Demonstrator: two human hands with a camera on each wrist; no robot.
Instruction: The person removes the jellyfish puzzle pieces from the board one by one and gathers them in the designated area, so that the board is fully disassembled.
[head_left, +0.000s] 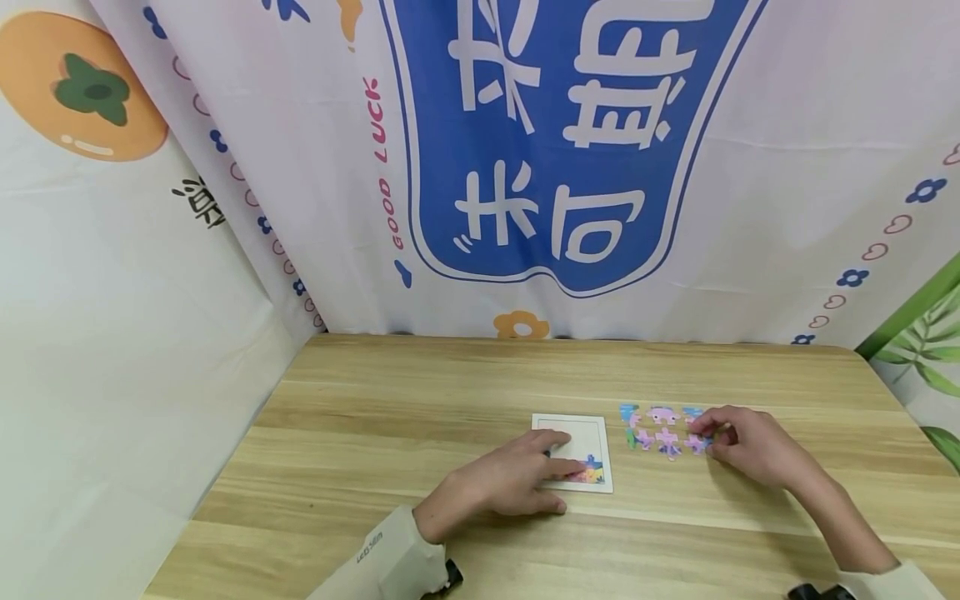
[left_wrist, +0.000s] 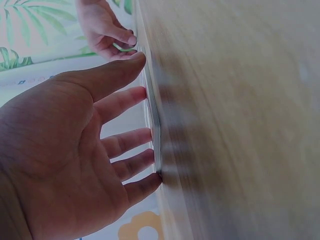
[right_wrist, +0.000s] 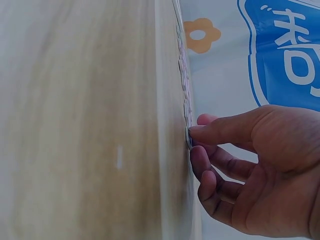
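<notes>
A white puzzle board (head_left: 581, 433) lies on the wooden table (head_left: 420, 392), with a few coloured pieces (head_left: 590, 472) fitted in its near right corner. My left hand (head_left: 555, 471) rests on the board, its straight fingers (left_wrist: 131, 97) pressing down on it. To the right, several loose pink and blue puzzle pieces (head_left: 660, 429) lie in two rows. My right hand (head_left: 705, 437) is at the right end of those rows. Its thumb and forefinger pinch one puzzle piece (right_wrist: 189, 135) at the table surface.
Printed cloth backdrops (head_left: 570, 150) hang close behind the table and along its left side. A leaf-patterned panel (head_left: 926, 350) stands at the right. Bare wood extends to the left of the board and along the near edge (head_left: 600, 558).
</notes>
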